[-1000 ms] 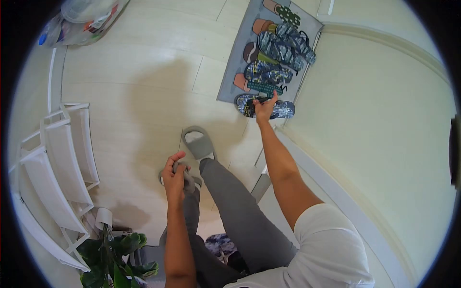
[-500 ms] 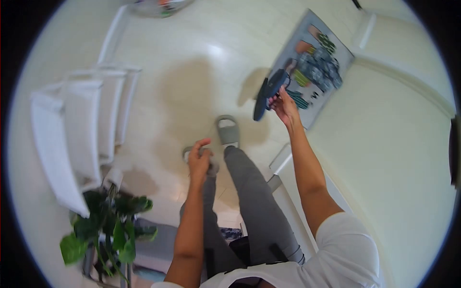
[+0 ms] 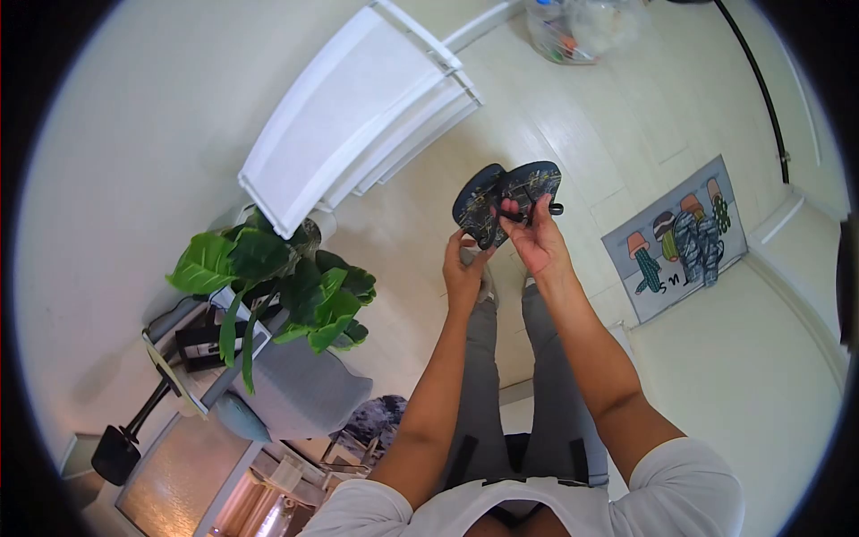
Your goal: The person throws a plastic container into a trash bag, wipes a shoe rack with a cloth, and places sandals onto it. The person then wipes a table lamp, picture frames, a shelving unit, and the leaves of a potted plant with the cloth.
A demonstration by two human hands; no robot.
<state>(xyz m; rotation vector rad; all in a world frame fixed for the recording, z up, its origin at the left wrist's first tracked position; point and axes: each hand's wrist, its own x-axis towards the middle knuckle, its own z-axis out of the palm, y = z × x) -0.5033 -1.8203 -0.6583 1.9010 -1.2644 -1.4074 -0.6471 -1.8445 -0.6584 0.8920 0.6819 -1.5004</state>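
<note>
A pair of dark flip-flops (image 3: pixel 530 182) with a patterned footbed is held up in front of me, above the floor. My right hand (image 3: pixel 540 242) grips the pair near the straps, its fingers curled among them. At the lower end of the left flip-flop is my left hand (image 3: pixel 463 277), its fingers and thumb closed about the edge; the exact contact is partly hidden. On the floor to the right, a grey cactus-print mat (image 3: pixel 664 291) carries a pair of patterned dark grey shoes (image 3: pixel 698 246).
A white tiered rack (image 3: pixel 358 98) leans out from the wall at upper left. Below it stands a leafy green plant (image 3: pixel 295 277), near a grey chair (image 3: pixel 304 385). A clear plastic bag (image 3: pixel 582 31) sits on the floor ahead. My slippered feet are beneath the flip-flops.
My view has turned, so the rack and mat appear shifted. The flip-flops have come from beside the mat to in front of me, footbeds showing. My left hand has moved up to them.
</note>
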